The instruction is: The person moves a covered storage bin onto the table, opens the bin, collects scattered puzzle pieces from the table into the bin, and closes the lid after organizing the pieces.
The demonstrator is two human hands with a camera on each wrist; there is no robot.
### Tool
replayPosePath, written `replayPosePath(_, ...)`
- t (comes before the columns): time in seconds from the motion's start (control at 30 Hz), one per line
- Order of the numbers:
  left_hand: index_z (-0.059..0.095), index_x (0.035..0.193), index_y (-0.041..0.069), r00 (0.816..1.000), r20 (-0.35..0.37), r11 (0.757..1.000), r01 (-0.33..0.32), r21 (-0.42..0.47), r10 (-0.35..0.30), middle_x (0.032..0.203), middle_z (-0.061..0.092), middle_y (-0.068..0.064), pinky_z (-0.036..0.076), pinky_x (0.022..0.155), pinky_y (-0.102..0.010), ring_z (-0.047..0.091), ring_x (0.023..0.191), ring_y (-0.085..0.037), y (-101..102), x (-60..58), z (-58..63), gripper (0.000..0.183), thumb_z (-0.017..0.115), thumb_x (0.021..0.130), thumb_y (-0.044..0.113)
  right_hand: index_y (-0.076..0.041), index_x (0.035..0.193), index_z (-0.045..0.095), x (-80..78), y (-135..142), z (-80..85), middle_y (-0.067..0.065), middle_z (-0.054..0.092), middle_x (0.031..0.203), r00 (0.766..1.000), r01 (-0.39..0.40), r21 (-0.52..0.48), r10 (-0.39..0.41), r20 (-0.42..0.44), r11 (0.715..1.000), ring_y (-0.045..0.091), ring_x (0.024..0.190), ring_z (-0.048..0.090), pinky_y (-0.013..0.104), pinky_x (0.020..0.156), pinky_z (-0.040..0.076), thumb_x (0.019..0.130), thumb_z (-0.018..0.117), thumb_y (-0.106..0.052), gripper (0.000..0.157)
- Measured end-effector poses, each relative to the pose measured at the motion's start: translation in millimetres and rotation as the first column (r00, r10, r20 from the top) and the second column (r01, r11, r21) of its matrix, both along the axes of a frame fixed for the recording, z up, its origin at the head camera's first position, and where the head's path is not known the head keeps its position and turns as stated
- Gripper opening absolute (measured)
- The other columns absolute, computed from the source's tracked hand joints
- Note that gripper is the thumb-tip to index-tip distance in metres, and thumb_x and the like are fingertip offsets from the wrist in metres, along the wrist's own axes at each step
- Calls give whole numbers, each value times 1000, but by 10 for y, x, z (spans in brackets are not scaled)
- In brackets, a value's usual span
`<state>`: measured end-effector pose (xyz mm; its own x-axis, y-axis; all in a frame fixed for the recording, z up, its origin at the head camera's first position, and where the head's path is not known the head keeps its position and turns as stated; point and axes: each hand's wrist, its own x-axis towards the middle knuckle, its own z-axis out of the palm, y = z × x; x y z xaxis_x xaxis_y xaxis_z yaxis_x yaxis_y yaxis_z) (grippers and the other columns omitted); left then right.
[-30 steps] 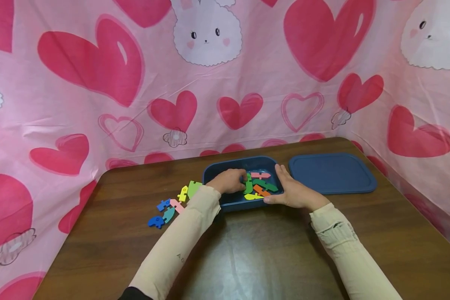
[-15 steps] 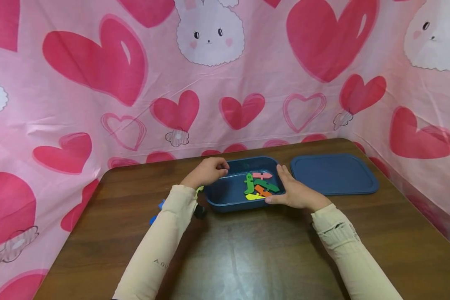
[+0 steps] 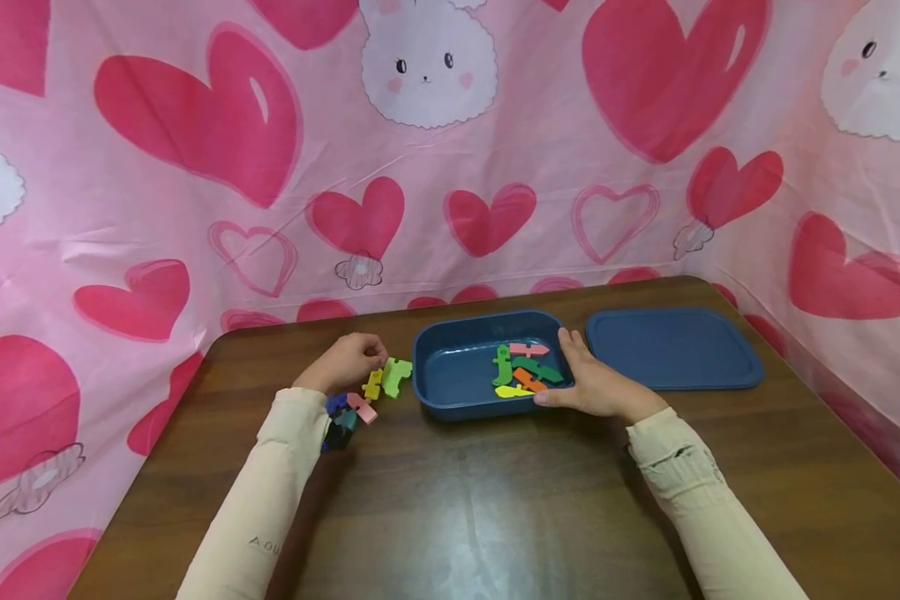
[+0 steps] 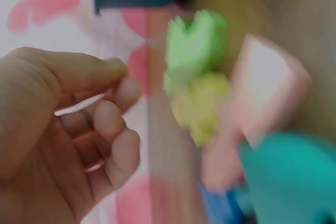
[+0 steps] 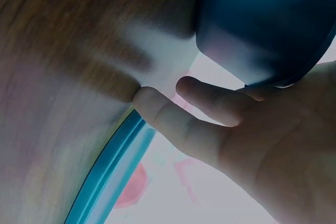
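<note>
My left hand (image 3: 351, 360) hovers over the table at the box's left, fingers loosely curled and thumb tip near the index fingertip. In the left wrist view nothing shows between the fingers. Close to it lie a light green puzzle piece (image 3: 397, 377), a yellow puzzle piece (image 3: 372, 384), a pink puzzle piece (image 3: 362, 407) and a teal puzzle piece (image 4: 294, 177), with blue partly hidden by the wrist. My right hand (image 3: 596, 385) rests against the right end of the blue box (image 3: 450, 411), fingers extended, thumb at the front rim. Several puzzle pieces, including a green one (image 3: 502, 366), lie inside.
A flat blue lid (image 3: 675, 348) lies on the wooden table (image 3: 450, 517) to the right of the box. Behind the table hangs a pink cloth (image 3: 420, 158) printed with hearts; it also runs along the right side.
My left hand has come out of the box and moved left to the loose pieces. The green piece it was touching stays in the box. My right hand keeps its place.
</note>
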<state>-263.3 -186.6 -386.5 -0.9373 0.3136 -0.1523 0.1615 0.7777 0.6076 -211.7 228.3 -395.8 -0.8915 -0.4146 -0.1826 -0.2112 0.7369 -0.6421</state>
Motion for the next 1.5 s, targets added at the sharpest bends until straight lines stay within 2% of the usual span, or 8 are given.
replayPosePath(0.1,69,94,4,1000,-5,995,3,-103,-4,88,64,-6,52,77,-39,57,80,-23,-150,40,-83,5,65,94,7,0,158,-9,0,-2,-1,29,-11,163,1000,9,5,-9,2,1000,51,148,-1,67,111,16,83,73,-63,128)
replayPosePath(0.2,69,94,5,1000,22,989,7,-145,-4,87,63,-6,52,79,-42,57,81,-24,-253,82,-141,4,67,90,4,-1,159,-9,5,-4,9,29,-11,163,1000,18,6,-18,7,1000,52,148,0,68,111,16,82,73,-63,128)
replayPosePath(0.33,69,94,6,998,63,992,-2,-129,10,85,62,-6,53,75,-40,57,79,-24,-297,126,-172,7,69,87,4,1,158,-9,7,-10,15,31,-12,162,1000,12,0,-12,6,1000,52,147,-1,68,112,14,84,73,-62,127)
replayPosePath(0.43,69,92,6,998,64,993,1,-114,7,82,62,-5,51,69,-37,56,74,-23,-283,140,-176,6,69,86,5,3,158,-9,4,-18,12,32,-12,161,1000,4,-2,-4,0,1000,52,147,-1,68,112,13,85,73,-60,126)
replayPosePath(0.63,67,89,5,999,39,993,18,-117,-14,80,63,-5,48,63,-33,54,68,-21,-233,133,-201,4,70,86,5,1,158,-9,-1,-28,-1,31,-10,162,1000,4,10,-4,-2,1000,51,148,0,67,112,14,84,72,-62,127)
replayPosePath(0.87,65,89,7,999,-42,991,16,-133,-22,83,60,-4,47,68,-35,54,73,-21,-239,97,-192,3,66,90,10,0,158,-10,3,-28,15,30,-10,163,1000,1,5,-1,6,1000,50,148,-1,68,112,15,83,72,-63,128)
replayPosePath(1.17,62,96,10,993,-116,998,-33,-53,27,86,61,-4,50,75,-37,55,81,-22,-111,78,-57,13,69,90,19,-1,158,-11,6,-3,12,29,-11,163,1000,9,5,-9,18,1000,52,148,1,68,111,16,83,72,-64,128)
replayPosePath(1.5,62,97,12,985,-168,994,62,95,-45,85,61,-5,52,65,-34,55,78,-23,224,57,74,11,68,88,13,-2,158,-12,-9,-2,4,28,-12,163,1000,-9,7,9,14,1000,51,148,1,67,112,16,84,71,-64,127)
